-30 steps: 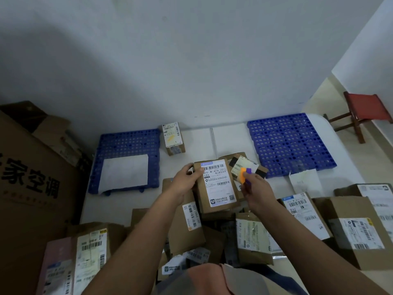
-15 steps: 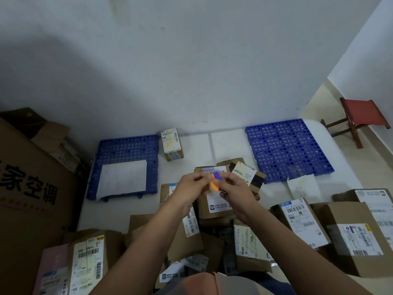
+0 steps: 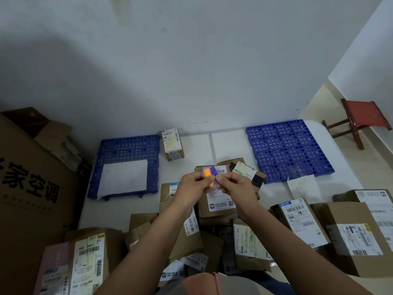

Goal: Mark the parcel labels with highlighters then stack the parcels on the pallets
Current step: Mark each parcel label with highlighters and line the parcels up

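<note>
Orange and purple are the two highlighters here, held up together over the middle of the white table: the left hand (image 3: 192, 185) pinches the orange highlighter (image 3: 208, 175) and the right hand (image 3: 236, 186) pinches the purple highlighter (image 3: 214, 173), fingers curled tight on both, the two pens touching side by side. Looks to me like the picking-a-colour or uncapping bit of the marking step, though I can't tell if either cap is off. Right under the hands sits the brown parcel (image 3: 217, 203) with its white label (image 3: 219, 198) facing up, so my guess is that's next in line; the next move would need one pen freed up and its tip brought down onto that label, with the box kept from sliding. Counts: two blue plastic pallets, the left pallet (image 3: 125, 150) by the far left edge with a white sheet (image 3: 124, 177) lying on it, and the right pallet (image 3: 285, 150) by the far right corner, bare. No parcel is on either one yet. One small parcel (image 3: 173, 143) stands between them near the far edge, and its label seems to have a yellowish mark already. The near side is a jumble of roughly ten more cardboard parcels, overlapping too much for an exact count. A big carton (image 3: 27, 188) with printed characters sits off the left edge, and a red stool (image 3: 361, 118) stands on the floor to the right.
</note>
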Demonstrator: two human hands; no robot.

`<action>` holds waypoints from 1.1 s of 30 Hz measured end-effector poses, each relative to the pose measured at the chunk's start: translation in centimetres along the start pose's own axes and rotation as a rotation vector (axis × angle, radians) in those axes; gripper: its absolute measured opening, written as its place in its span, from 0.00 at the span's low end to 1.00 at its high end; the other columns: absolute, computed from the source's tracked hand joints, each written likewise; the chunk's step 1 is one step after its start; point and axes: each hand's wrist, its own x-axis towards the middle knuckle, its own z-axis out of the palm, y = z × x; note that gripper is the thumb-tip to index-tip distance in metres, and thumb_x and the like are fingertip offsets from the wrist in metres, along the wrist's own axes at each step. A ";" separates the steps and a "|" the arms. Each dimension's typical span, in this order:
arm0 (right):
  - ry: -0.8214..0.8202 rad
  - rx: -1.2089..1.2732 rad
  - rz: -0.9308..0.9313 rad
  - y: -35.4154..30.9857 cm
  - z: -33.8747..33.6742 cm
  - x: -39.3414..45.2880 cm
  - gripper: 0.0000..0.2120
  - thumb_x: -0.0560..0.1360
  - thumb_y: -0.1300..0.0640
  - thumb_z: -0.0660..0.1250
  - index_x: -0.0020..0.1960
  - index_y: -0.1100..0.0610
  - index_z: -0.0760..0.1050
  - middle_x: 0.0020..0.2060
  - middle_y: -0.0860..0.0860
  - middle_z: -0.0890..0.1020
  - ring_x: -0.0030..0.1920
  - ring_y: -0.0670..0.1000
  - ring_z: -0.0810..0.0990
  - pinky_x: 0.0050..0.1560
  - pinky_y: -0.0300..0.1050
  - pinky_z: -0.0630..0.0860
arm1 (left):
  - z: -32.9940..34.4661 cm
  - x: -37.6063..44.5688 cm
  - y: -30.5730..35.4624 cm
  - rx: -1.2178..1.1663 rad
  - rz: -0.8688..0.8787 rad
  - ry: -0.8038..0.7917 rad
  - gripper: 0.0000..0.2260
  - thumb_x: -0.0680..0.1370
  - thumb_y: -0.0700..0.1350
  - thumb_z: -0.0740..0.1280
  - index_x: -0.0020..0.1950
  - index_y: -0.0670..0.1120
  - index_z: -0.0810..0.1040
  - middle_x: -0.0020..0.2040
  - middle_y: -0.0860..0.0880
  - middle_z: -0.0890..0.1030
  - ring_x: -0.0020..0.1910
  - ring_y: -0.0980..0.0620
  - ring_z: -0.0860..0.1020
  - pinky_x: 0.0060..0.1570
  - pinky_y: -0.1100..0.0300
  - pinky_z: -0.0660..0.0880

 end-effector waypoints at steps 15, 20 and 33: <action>0.011 -0.319 -0.154 -0.9 -0.5 0.1 0.09 0.81 0.55 0.64 0.49 0.55 0.82 0.37 0.47 0.84 0.35 0.40 0.80 0.35 0.26 0.72 | 1.0 0.1 0.6 0.141 0.113 0.078 0.07 0.77 0.46 0.71 0.54 0.49 0.84 0.47 0.52 0.86 0.48 0.55 0.83 0.50 0.59 0.80; 0.045 -0.149 -0.112 -0.8 -0.3 0.4 0.03 0.77 0.56 0.69 0.47 0.54 0.81 0.39 0.50 0.85 0.40 0.48 0.83 0.44 0.43 0.80 | 1.0 0.0 1.0 0.107 0.095 0.078 0.04 0.77 0.47 0.71 0.51 0.52 0.83 0.46 0.52 0.86 0.48 0.54 0.83 0.50 0.60 0.79; 0.024 -0.211 -0.153 -1.2 -0.6 0.8 0.06 0.79 0.58 0.67 0.45 0.54 0.82 0.36 0.49 0.85 0.37 0.45 0.81 0.41 0.42 0.76 | 1.3 0.3 1.7 0.085 0.055 0.041 0.07 0.76 0.47 0.72 0.49 0.45 0.83 0.39 0.48 0.82 0.40 0.55 0.79 0.49 0.58 0.78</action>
